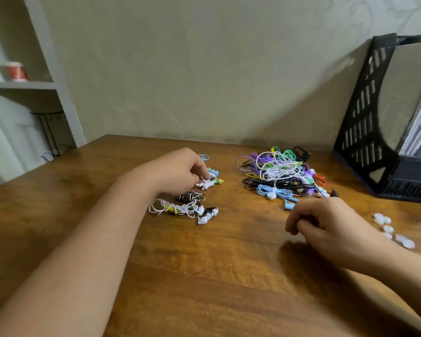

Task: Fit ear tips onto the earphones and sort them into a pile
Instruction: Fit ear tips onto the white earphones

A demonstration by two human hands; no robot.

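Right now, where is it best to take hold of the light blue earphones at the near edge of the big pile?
Probably by the coiled cable of the light blue earphones, from the near side: that bundle lies at the edge of the tangled pile, clear of the other cords, facing the right hand.

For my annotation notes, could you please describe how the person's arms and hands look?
Both forearms are bare as far as the frame shows, with no sleeves in view. The left hand and right hand wear no gloves, and no rings, watch or bracelets are visible.
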